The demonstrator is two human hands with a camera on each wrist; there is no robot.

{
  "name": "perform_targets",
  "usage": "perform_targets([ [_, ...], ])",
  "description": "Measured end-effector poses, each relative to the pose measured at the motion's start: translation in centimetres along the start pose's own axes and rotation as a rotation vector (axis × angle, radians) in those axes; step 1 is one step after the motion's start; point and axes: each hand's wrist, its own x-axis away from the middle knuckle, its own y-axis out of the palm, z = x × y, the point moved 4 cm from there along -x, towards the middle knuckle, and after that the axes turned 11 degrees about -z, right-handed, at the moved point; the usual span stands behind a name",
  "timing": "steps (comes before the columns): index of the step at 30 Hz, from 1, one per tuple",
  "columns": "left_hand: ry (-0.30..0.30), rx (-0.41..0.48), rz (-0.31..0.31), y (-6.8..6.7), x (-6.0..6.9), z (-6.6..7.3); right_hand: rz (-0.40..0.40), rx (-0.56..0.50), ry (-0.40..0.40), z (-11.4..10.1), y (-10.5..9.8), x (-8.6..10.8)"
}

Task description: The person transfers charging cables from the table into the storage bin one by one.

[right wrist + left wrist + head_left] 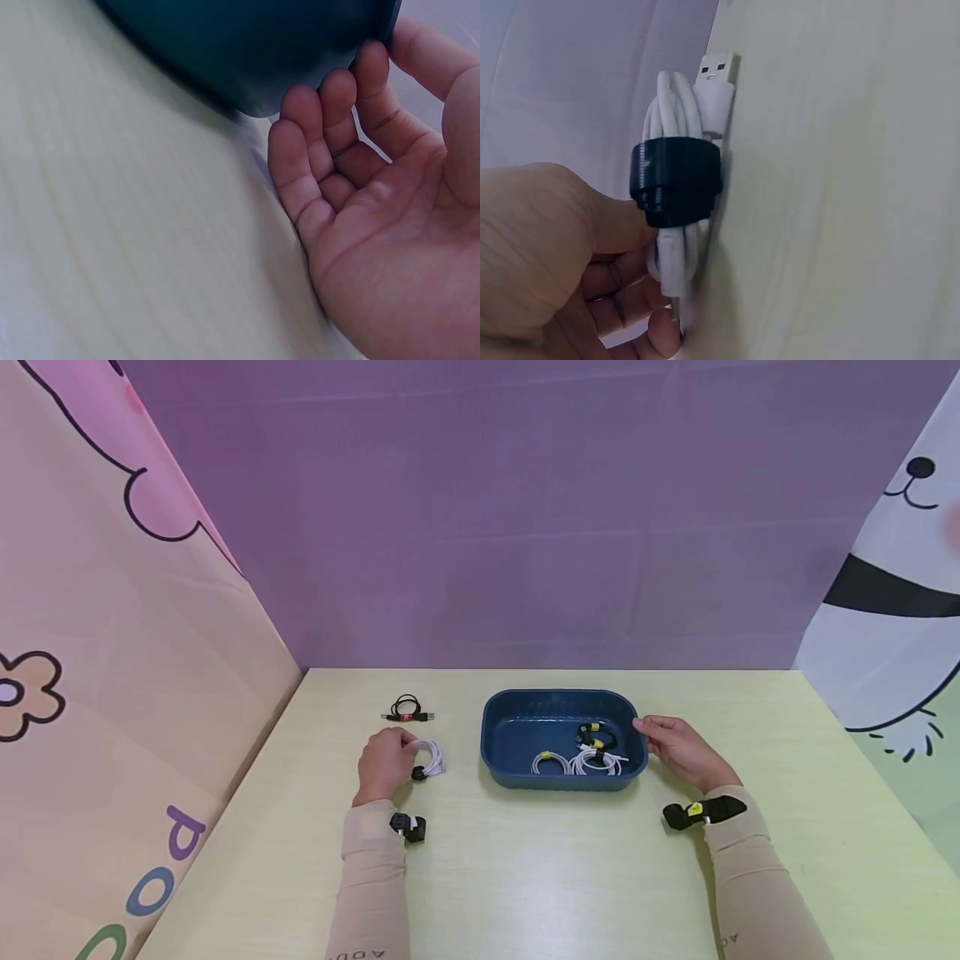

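Note:
My left hand (386, 766) pinches a coiled white USB cable (431, 758), bound by a black strap (676, 178). In the left wrist view the cable's USB plug (717, 71) points up and the thumb lies behind the coil, close to the tabletop. My right hand (686, 750) holds the right end of a blue plastic basin (517, 782), thumb at the rim and fingers against the outer wall (247, 52). Inside the basin, toward its right side, lie white coiled cables (592, 762) and a black coiled cable (604, 737) with yellow ties.
A black coiled USB cable (406, 710) with a red tie lies on the pale table (480, 877), beyond the left hand. A purple backdrop (525, 527) rises at the table's far edge. Printed panels stand at the left (172, 652) and right.

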Motion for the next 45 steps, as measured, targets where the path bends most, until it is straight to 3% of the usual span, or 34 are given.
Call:
perform_targets([
  [12, 0.005, 0.076, 0.066, -1.1, 0.6, 0.3, 0.0, -0.012, -0.009, 0.0, 0.0, 0.0],
  [23, 0.016, 0.131, 0.122, -1.3, 0.4, 0.5, -0.008, -0.018, -0.013, 0.0, 0.0, 0.2],
  [37, 0.047, 0.186, 0.144, -1.4, 0.4, 0.6, -0.008, 0.026, -0.017, 0.1, 0.1, 0.1],
  [45, 0.049, 0.2, 0.15, -1.8, 0.5, 1.0, 0.04, 0.059, 0.01, 0.0, 0.0, -0.2],
])
